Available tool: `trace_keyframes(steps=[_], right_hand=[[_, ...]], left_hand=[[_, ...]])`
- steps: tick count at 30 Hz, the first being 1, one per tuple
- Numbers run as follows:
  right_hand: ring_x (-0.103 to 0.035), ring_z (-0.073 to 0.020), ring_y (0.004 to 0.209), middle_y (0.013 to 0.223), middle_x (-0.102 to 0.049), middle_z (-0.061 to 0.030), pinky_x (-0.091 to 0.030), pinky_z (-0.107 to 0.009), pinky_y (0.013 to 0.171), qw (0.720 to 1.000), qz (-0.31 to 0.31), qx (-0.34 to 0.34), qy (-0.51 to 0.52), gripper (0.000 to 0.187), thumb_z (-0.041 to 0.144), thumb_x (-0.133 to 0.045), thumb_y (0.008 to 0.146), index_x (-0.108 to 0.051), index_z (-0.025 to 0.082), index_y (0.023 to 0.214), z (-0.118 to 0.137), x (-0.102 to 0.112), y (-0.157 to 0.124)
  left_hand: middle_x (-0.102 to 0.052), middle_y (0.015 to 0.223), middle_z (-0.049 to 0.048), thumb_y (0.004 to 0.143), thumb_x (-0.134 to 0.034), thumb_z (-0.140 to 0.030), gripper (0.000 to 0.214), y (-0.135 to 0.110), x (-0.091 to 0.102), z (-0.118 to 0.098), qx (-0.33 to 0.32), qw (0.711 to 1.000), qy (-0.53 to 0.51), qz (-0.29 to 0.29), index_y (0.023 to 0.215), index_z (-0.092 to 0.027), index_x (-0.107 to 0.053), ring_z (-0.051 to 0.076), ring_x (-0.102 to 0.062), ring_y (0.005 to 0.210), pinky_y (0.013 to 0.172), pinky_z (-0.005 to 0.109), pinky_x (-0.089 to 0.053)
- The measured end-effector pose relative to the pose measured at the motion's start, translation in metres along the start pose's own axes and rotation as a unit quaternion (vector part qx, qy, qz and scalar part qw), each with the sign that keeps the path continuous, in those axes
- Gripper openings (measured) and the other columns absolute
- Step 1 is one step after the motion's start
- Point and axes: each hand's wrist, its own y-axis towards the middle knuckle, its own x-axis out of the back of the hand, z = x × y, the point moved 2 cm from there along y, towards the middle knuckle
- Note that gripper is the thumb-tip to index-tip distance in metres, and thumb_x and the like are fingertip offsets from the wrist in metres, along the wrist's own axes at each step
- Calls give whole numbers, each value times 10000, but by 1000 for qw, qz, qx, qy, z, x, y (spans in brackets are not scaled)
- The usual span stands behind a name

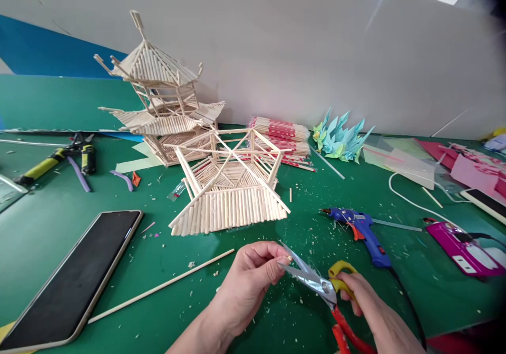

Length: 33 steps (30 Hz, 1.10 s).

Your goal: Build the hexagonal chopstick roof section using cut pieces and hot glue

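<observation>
Left hand (253, 267): thumb and forefinger pressed together, a small stick piece (290, 258) clamped between them, only its pale end exposed. Right hand (366, 296): closed about the scissors (320, 284), one yellow and one red handle, the fingers placed at the yellow loop; the blades are spread, with the stick piece's end lying between them. Whether it is touched by either blade cannot be told. One long stick (162, 285), laid slantwise on the green tabletop (150, 325) to the left of the left hand. Beyond the hands, one stick-built frame (229, 209), its near side faced with a slatted panel; behind it to the left, a tiered pagoda model (158, 67). Bundled sticks (280, 127) are stacked behind the frame. At left, one phone (75, 275), laid flat; at right, one blue glue gun (367, 233), laid on its side.
</observation>
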Motion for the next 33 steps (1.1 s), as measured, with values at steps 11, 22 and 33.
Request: trace_keyframes(steps=[11,22,33], right_hand=[[-676,-194,645,904,-659,-97,-565,-176,502,999,6,14,-48,770,308,-717,605,-303,195,1244,13,7,16],[-661,-189,828,1030,-627,-116,-556,-207,669,992,92,-86,-18,591,272,-573,739,-288,192,1251,11,2,10],[-614,-223,958,1159,-545,-128,-530,-271,777,966,166,-195,46,643,232,-523,725,-244,233,1305,7,-6,1]], left_hand=[[-647,667,4,598,-792,-292,188,-1,2,2,-11,999,48,10,674,-144,-703,109,-515,636,613,206,-351],[-629,675,-6,650,-760,-294,162,0,3,1,-19,996,80,32,709,-151,-711,78,-467,599,562,181,-331],[-600,727,16,778,-641,-279,112,-4,2,-6,-177,963,187,74,791,-192,-710,113,-518,647,585,211,-389]])
